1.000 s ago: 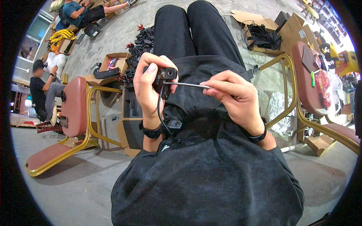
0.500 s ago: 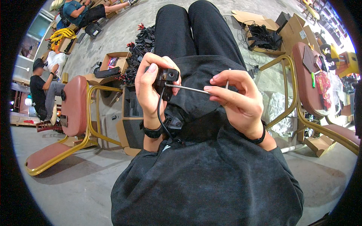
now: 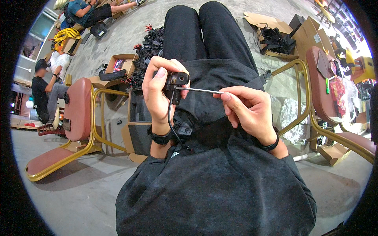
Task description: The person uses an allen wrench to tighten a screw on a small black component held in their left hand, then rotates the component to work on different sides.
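Note:
My left hand grips a small black device with a round opening, held above my lap. A black cable hangs from it down toward my stomach. My right hand pinches the end of a thin metal rod whose tip touches the device's right side. A second small black part lies on my lap below the hands. Both wrists wear black bands.
A red-cushioned gold-frame chair lies tipped on the left, another chair stands on the right. Cardboard boxes and a pile of black cables lie ahead. Other people sit at the far left and top left.
My right hand has shifted slightly and regripped the thin rod, whose tip stays against the device. My left hand holds the device in about the same place.

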`<state>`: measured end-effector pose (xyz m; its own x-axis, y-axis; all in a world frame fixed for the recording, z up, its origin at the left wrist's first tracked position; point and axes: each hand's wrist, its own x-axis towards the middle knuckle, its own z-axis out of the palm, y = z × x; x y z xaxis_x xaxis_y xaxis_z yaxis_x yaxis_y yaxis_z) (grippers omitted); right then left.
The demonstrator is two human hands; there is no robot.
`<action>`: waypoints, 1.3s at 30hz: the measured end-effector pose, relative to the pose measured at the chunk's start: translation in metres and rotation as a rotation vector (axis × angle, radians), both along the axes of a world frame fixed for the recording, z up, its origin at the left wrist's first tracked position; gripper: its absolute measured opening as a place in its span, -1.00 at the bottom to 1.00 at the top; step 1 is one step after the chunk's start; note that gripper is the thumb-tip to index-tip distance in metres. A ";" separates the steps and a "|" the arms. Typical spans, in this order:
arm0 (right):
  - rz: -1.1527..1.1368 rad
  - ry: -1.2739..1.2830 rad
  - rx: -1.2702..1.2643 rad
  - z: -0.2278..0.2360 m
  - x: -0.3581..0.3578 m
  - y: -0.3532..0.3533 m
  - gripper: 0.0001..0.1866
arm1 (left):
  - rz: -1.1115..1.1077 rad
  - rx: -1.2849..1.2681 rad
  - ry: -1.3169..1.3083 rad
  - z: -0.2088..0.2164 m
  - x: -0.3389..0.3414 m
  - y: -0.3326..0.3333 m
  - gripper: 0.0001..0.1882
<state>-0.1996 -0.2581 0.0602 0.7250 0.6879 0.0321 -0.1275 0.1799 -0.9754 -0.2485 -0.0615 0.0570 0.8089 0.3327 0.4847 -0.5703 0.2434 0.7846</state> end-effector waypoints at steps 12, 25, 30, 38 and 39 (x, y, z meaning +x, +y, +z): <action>0.000 -0.109 -0.013 0.001 0.007 -0.001 -0.86 | 0.113 0.168 0.008 0.002 0.000 -0.003 -0.77; -0.038 -0.196 0.047 -0.006 0.008 0.003 -0.83 | -0.026 -0.014 0.014 0.002 0.001 -0.002 -0.74; 0.035 0.072 0.020 0.000 0.010 0.002 -0.79 | -0.008 0.003 0.020 0.004 0.001 -0.002 -0.74; 0.063 0.112 -0.014 0.004 0.009 0.002 -0.77 | -0.010 0.007 0.012 0.004 0.002 -0.001 -0.75; 0.069 0.131 -0.016 0.004 0.010 0.001 -0.77 | -0.021 0.002 0.008 0.003 0.002 0.000 -0.75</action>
<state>-0.1898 -0.2567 0.0645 0.6730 0.7362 -0.0708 -0.2655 0.1511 -0.9522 -0.2462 -0.0619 0.0602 0.8198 0.3144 0.4786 -0.5584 0.2542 0.7897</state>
